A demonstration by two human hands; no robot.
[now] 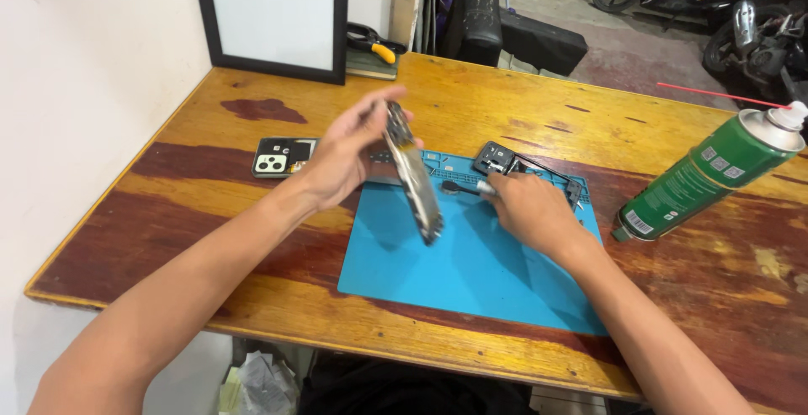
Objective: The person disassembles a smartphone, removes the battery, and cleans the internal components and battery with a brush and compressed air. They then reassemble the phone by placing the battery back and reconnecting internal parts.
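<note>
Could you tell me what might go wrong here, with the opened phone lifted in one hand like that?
1. The left hand holds the opened phone by its top end, tilted above the blue mat; that light grip could slip and drop it.
2. The spray can leans near the table edge and might roll off.
3. The right hand rests among small parts on the mat and could knock them away.

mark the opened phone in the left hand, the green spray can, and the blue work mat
Opened grey phone body held edge-on in the left hand (414, 181): head view, middle of its exposed frame.
Green cylindrical spray can with white cap (705, 177): head view, mid-body on the label.
Blue rectangular silicone work mat (454, 280): head view, bare patch near its front edge.
</note>
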